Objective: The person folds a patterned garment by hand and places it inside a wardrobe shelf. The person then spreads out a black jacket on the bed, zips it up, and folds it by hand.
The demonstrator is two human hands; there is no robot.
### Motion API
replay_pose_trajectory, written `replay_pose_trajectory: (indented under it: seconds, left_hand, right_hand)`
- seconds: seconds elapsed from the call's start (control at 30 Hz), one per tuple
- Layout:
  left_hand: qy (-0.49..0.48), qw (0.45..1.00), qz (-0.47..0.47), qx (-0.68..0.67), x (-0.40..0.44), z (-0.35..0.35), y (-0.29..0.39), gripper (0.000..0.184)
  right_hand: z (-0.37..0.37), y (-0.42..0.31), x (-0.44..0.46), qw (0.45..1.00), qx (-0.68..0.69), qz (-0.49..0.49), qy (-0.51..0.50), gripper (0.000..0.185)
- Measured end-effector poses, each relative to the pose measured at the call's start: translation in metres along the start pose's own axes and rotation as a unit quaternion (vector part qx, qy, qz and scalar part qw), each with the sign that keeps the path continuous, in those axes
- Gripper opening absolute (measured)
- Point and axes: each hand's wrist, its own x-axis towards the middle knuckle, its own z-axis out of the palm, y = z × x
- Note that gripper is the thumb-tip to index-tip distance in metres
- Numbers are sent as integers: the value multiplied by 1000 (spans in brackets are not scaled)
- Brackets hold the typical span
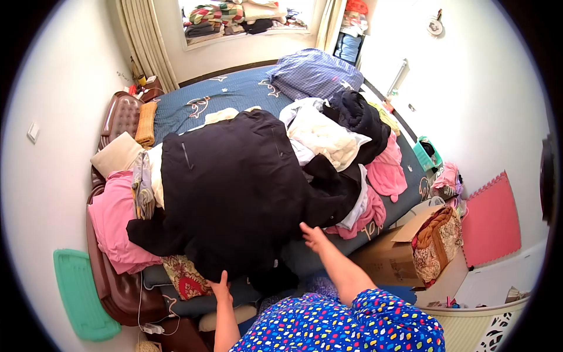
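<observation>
A large black zip-up jacket [234, 176] lies spread across the bed, its zipped pockets toward the far side and its sleeves out to both sides. My left hand [220, 288] is at the jacket's near edge, thumb and fingers apart, beside a red and yellow patterned cloth [186, 278]. By the lower right side of the jacket, my right hand [314, 238] has its fingers spread, close to the black fabric. Whether either hand presses on the cloth is hard to make out.
Pink folded fabric [114, 220] and a beige cushion [117, 154] lie left on the bed. Right of the jacket are cream clothes [325, 141], a dark puffy garment [360, 120] and pink clothing [387, 170]. A cardboard box [387, 258] with a quilt stands at the right.
</observation>
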Motion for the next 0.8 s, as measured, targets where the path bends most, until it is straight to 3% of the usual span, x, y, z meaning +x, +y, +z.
replay_pose_trajectory:
  seconds: [0.07,0.17,0.27,0.4,0.5,0.57,0.63,0.7,0.73,0.77,0.8]
  left_hand:
    - [-33,983,-180,-5,6,-9,-22,92]
    - [-100,974,-194,61,8,-2,-46,99]
    - [-72,969,-230,63,8,19,-62,92]
    - [-94,968,-231,-15,-11,46,-67,84]
    - [-109,975,-192,6,-7,46,-92,76]
    - [-101,983,-148,-28,-15,52,-91,75]
    - [-83,992,-98,-4,-33,64,-76,71]
    - [-93,987,-122,-40,-52,71,-53,67]
    - [-100,973,-204,-47,-56,67,-43,64]
    - [-194,940,-239,-148,-65,65,-37,68]
    - [-221,931,-196,-216,-83,71,-19,72]
  right_hand:
    - [23,12,-8,1000,-30,4,8,109]
    - [32,13,-12,1000,3,8,19,109]
    - [17,1,-14,1000,-18,13,-14,105]
    - [-8,-6,-29,998,-38,18,-48,91]
    - [-29,3,-45,991,-101,3,-88,68]
    - [-51,17,-46,977,-169,49,-122,60]
    - [-71,33,-54,972,-185,76,-122,58]
    - [-89,43,-61,967,-200,101,-125,55]
    - [-96,46,-65,970,-187,105,-114,59]
    - [-103,49,-69,973,-175,109,-105,63]
    - [-109,48,-76,973,-180,89,-117,74]
